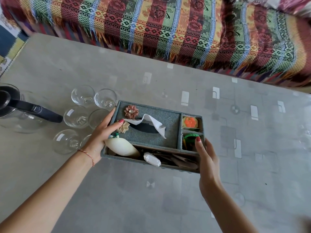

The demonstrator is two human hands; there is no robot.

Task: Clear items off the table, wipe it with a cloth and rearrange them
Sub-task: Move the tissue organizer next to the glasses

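Currently the grey table (151, 199) carries three groups of items, with a patterned sofa throw (168, 31) running along its far edge. Largest of the items is the grey fabric organiser box (151, 132), near the table's centre, comprising a tissue slot, two small right-hand compartments and a long front compartment holding a cream bottle (122, 147) and a small white packet (152, 159). A dark-handled glass kettle (20, 111) stands at the left edge; between it and the box sit six clear glasses (80, 115), close together and just beside the box's left end. The left hand (102, 133) holds the left end, thumb curled over the top near the fabric flowers, fingers extended along the side wall. The right hand (206, 157) clasps the right end, thumb hooked over the rim; its remaining fingers are probably wrapped behind the wall, though they are hidden. To clear the box well, lift with both ends level so loose contents do not slide, and draw it rightward, away from the glasses.
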